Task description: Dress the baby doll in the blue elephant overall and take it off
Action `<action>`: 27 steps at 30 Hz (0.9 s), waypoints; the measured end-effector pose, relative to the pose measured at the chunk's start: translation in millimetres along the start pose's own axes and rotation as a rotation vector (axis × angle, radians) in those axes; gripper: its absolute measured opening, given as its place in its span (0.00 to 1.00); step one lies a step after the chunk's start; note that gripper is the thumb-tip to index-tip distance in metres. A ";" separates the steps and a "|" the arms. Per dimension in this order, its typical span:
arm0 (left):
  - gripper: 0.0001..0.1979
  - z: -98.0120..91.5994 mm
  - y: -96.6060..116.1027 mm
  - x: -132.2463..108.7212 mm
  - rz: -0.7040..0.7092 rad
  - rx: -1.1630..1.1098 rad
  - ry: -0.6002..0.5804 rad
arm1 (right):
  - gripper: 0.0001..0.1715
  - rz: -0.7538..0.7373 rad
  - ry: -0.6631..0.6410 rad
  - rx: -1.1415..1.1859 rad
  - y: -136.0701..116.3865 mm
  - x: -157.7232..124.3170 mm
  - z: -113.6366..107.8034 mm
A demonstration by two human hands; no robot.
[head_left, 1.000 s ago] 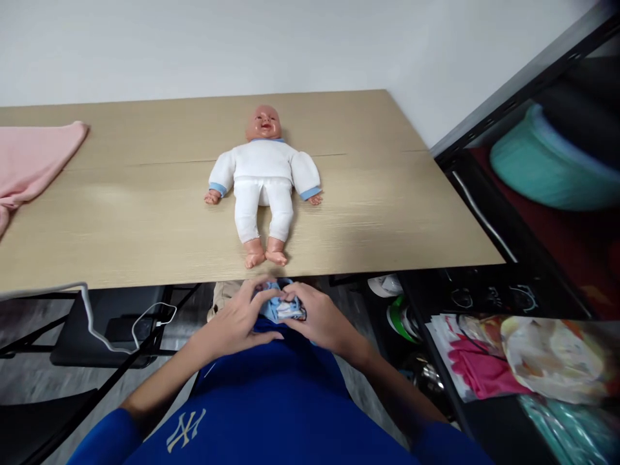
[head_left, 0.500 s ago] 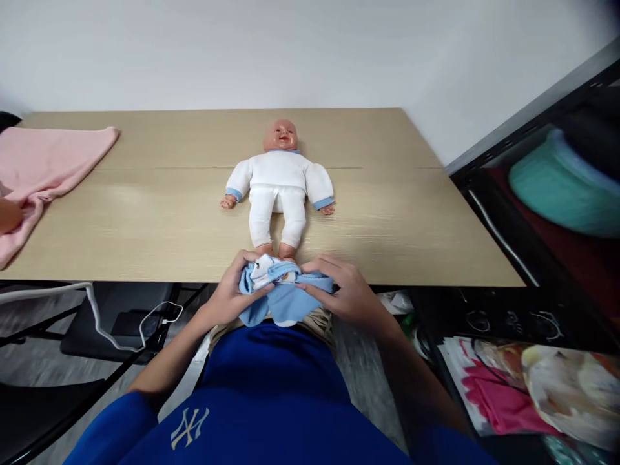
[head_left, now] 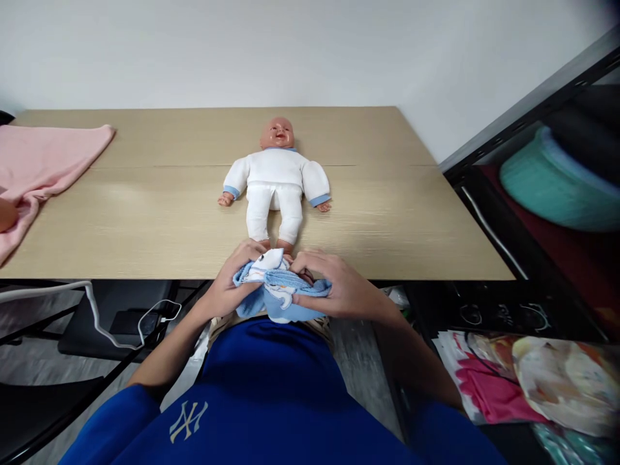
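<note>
A small bunched blue and white knitted baby garment [head_left: 281, 294] hangs between my hands at the table's front edge. My left hand [head_left: 233, 279] pinches its left side, thumb in front and fingers behind. On the other side my right hand [head_left: 336, 284] grips the garment, with fingers at its gathered opening. Just beyond lies a baby doll [head_left: 276, 169] on its back, feet toward me. It has a white top with blue cuffs and white leggings; the garment and my fingers partly cover its feet.
The wooden table [head_left: 397, 213] meets the wall at the back. A pink cloth [head_left: 53, 161] lies at its left. Below are a black chair [head_left: 111, 323] and a white cable [head_left: 94, 316]. To the right, a black shelf holds a teal bin [head_left: 557, 184]; a pink cloth bundle [head_left: 498, 387] lies lower.
My fingers have shifted on the garment, bunching it more and bringing its white printed part up. My right fingers now reach into its gathered edge. The view has moved slightly.
</note>
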State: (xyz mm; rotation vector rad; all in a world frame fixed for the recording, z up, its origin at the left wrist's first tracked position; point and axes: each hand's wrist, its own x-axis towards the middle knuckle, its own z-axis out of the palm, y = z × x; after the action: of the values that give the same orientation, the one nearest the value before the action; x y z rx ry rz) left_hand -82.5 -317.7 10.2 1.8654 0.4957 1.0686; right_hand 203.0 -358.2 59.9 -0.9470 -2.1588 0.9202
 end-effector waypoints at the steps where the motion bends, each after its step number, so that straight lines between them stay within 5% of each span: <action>1: 0.18 -2.7 2.3 0.7 0.002 0.024 -0.001 | 0.12 -0.037 0.006 -0.003 2.8 0.5 -0.9; 7: 0.20 -19.9 9.1 3.3 -0.048 0.072 -0.043 | 0.16 -0.112 0.036 0.081 22.9 0.4 -2.8; 16: 0.37 -8.5 6.8 6.2 -0.221 0.086 0.017 | 0.48 -0.228 0.115 0.102 15.5 -3.7 13.8; 19: 0.38 -4.7 9.1 5.7 -0.222 0.113 0.054 | 0.45 -0.195 0.229 0.050 14.5 -6.0 26.8; 24: 0.37 -2.4 7.5 3.3 -0.243 0.164 0.140 | 0.34 0.138 0.334 0.058 17.4 -12.5 43.9; 27: 0.21 -1.3 4.0 1.5 -0.237 0.265 0.208 | 0.24 0.115 0.322 -0.058 16.2 -15.6 45.8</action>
State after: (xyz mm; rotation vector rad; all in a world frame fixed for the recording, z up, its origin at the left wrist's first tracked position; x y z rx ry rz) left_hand -83.1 -318.1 14.6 1.8707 0.9956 1.0809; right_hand 184.1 -378.4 17.1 -1.1713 -1.8822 0.7042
